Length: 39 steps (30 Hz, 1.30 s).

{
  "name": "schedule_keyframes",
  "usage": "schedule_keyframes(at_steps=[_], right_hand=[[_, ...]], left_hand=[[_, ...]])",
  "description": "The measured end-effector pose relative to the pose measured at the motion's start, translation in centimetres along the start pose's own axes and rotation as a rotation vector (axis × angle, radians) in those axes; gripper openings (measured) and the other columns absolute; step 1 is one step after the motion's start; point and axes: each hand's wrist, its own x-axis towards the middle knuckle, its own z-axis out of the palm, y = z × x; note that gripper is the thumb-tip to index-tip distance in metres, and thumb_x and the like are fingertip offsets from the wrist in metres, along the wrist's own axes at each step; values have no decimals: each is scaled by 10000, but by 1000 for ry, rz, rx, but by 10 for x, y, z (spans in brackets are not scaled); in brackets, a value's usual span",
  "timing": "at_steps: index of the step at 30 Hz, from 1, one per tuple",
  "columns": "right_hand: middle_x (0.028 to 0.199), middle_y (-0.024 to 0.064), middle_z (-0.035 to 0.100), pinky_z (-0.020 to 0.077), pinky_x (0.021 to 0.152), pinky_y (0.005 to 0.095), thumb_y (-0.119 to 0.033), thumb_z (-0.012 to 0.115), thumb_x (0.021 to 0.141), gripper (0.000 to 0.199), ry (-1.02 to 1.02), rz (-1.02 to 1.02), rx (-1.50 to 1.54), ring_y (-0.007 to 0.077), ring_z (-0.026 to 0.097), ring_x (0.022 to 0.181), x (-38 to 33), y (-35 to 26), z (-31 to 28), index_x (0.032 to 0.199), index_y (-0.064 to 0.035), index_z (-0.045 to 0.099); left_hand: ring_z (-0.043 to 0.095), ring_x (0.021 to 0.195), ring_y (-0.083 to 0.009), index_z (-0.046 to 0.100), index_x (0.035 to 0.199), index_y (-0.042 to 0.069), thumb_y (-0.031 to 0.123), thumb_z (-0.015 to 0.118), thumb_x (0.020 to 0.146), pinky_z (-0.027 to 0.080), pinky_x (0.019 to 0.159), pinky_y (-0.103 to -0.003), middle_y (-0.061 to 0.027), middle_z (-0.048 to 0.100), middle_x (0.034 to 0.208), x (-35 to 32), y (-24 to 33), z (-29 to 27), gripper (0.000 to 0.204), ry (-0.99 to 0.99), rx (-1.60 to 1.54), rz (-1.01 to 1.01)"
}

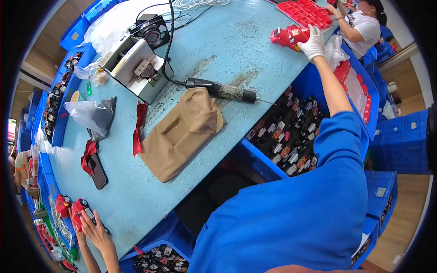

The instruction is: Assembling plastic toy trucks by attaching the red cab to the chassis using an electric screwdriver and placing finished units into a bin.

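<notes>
My right hand [312, 44], in a white glove, reaches out at the far right with its fingers around a red toy car [291, 37]. The car is over the blue-green tabletop [195, 164], close to a red tray of moulded parts [306, 13]. My left hand is out of view. An electric screwdriver [223, 90] with a black body and thin bit lies by a folded tan cloth [180, 134]; its bit points past the table edge. At the lower left, another person's hands [96, 234] touch red toy cars [78, 214].
A blue bin [266, 159] of small dark parts stands below the table edge. On the table are a white open-sided machine [136, 68], a grey plastic bag [96, 116], a phone [97, 172] and red ribbons [139, 129]. A co-worker [362, 29] sits at the far right.
</notes>
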Motion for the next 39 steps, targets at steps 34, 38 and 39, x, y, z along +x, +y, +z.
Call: schedule_keyframes(at_steps=[34,38,39], right_hand=[[1199,213,590,492,913,409,-557,813,572,1152,-931,1195,-81,330,619,1057,-259,-100,13,1395,54,289],[1236,199,563,504,887,423,-595,796,560,1251,-923,1162,-104,318,620,1064,-247,-99,12,1431,19,140],[1169,173,589,514,864,412,-576,771,603,1085,-811,1070,-93,303,625,1046,-239,-97,-1,1366,8,268]], left_hand=[[438,1198,-387,350,1369,-36,167,776,671,358,1036,-444,-221,473,1279,231,188,-189,842,181,-1236,191],[381,1242,-404,319,1397,-8,180,803,658,323,1058,-456,-229,406,1341,202,182,-202,903,347,-1247,184],[363,1256,-410,312,1404,2,185,813,652,312,1064,-462,-231,385,1359,196,180,-201,922,384,-1272,178]])
